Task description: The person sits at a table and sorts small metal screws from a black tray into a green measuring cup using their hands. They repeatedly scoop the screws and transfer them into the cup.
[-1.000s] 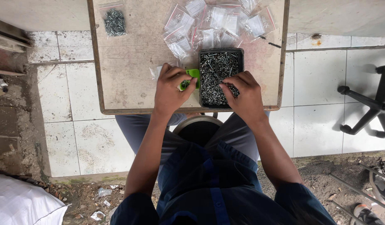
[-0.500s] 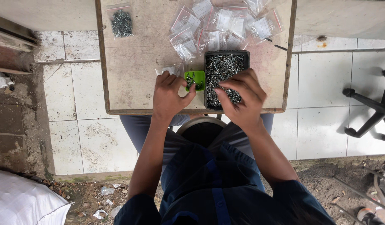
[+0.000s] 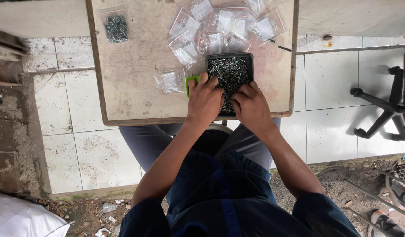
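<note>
A black tray [image 3: 231, 66] full of small metal screws sits on a worn wooden table [image 3: 136, 96]. My left hand [image 3: 205, 98] lies over the tray's left edge with its fingertips in the screws. It covers a small green object [image 3: 191, 82], of which only a corner shows. My right hand [image 3: 251, 105] rests on the near part of the tray, fingers curled down into the screws. Both hands touch each other over the tray. A small clear bag of screws [image 3: 169, 82] lies just left of my left hand.
A heap of clear bags with red strips [image 3: 224, 24] lies behind the tray. One bag of dark screws [image 3: 116, 27] sits at the table's far left. An office chair base [image 3: 380, 109] stands on the tiles to the right, and a white sack [image 3: 18, 217] lies bottom left.
My left hand has slid right from beside the tray onto it, taking the green object along. The small clear bag now lies uncovered on the table. My right hand stays in the screws.
</note>
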